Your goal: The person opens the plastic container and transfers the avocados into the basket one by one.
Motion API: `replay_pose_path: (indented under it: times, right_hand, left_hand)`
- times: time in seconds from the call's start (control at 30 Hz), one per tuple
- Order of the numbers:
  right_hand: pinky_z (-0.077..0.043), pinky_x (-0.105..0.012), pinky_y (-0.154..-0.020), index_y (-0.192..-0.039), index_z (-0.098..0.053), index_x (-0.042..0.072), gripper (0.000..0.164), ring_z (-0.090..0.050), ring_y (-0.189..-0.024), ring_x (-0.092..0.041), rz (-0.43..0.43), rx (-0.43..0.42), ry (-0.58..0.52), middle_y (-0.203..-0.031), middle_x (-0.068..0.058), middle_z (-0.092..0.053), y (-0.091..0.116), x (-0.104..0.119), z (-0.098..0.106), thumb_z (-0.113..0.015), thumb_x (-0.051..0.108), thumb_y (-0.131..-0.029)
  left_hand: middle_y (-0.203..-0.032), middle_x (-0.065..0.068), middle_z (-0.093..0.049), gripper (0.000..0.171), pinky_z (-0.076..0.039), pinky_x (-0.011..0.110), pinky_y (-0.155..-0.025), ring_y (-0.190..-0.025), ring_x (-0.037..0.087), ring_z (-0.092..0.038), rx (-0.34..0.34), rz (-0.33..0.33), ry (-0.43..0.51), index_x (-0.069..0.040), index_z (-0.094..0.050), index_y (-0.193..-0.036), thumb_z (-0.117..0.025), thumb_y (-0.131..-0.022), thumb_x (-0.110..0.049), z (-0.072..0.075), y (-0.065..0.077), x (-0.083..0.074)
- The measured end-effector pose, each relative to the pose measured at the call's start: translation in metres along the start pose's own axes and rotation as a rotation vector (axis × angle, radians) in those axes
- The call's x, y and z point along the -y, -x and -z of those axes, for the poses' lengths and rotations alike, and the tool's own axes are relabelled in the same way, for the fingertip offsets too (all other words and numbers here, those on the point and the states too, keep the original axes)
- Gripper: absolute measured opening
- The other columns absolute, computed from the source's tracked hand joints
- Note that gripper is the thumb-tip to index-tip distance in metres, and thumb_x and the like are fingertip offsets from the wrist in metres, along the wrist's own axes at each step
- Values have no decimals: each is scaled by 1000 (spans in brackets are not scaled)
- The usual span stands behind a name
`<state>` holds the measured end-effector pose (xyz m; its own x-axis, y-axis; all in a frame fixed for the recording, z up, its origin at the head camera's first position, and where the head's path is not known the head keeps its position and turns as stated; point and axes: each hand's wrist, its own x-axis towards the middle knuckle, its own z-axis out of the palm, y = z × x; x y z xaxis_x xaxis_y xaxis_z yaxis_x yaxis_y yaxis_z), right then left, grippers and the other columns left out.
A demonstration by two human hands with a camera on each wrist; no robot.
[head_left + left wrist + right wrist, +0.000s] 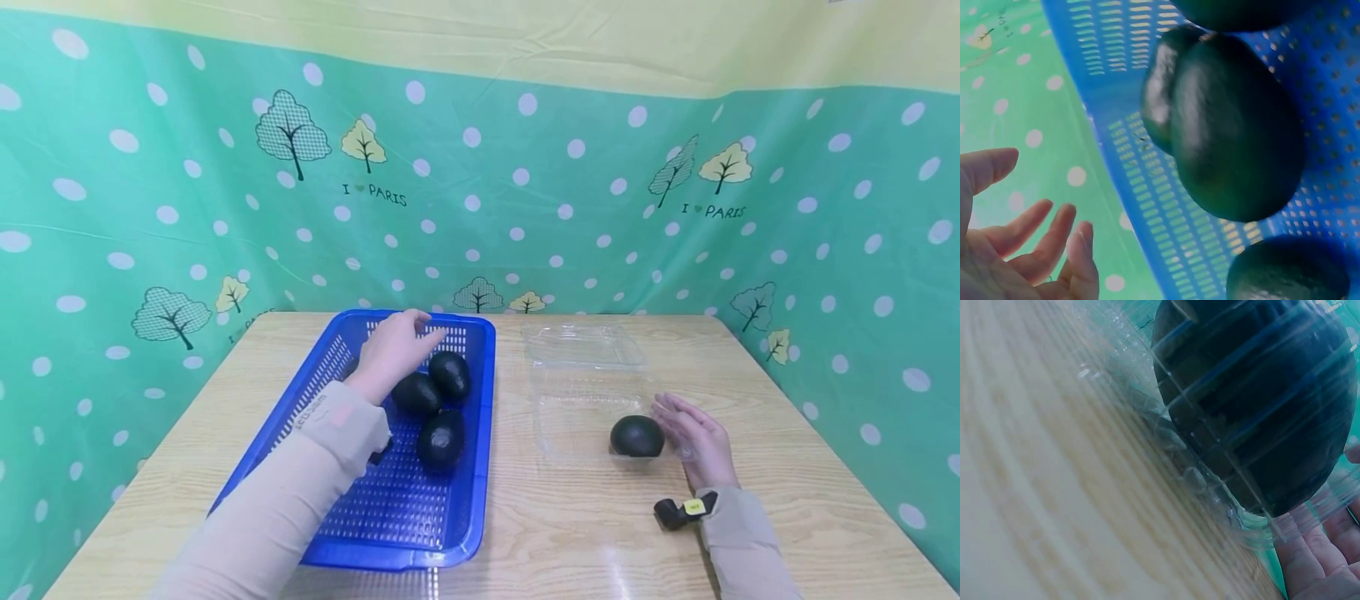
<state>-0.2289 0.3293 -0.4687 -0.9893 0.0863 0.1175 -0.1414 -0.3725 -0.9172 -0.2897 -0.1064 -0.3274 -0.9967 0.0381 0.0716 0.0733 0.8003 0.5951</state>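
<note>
My left hand (396,352) hovers over the far part of a blue plastic basket (487,400), its fingers loosely spread and holding nothing. Several dark avocados (440,440) lie in the basket, one partly hidden behind that hand. In the left wrist view, a large avocado (1238,128) fills the middle, apart from the fingers. To the right, a clear plastic clamshell box (573,421) lies unfolded with one avocado (637,437) at its right end. My right hand (697,437) rests against the box's right side, fingers relaxed; through the clear wall the avocado (1260,406) looms close.
Under everything is a wood-grain table (555,533). A green polka-dot curtain (517,192) hangs behind and along both sides. The box's lid part (585,346) stretches toward the table's far edge.
</note>
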Motion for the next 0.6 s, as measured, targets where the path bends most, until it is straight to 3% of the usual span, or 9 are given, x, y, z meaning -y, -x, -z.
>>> replay_pose_path:
  times: [0.23,0.6]
  right_hand:
    - [-53,-21,-92,-120,-69,13,29,-70,-105,-10,-6,-5,-10,-114,5,-73,0,0,-1,-51,2,-101]
    - [-54,-20,-91,-121,-68,14,28,-70,-104,-9,-20,-18,5,-114,7,-73,1,1,-1,-52,3,-101]
  left_hand:
    - [-142,15,-56,59,-42,49,-109,-132,32,-52,87,2,196,-9,-51,-140,-56,-97,-48,-2,0,-7]
    - [-150,10,-48,55,-39,49,-112,-135,31,-48,79,-9,246,-10,-55,-138,-58,-96,-47,-6,0,-19]
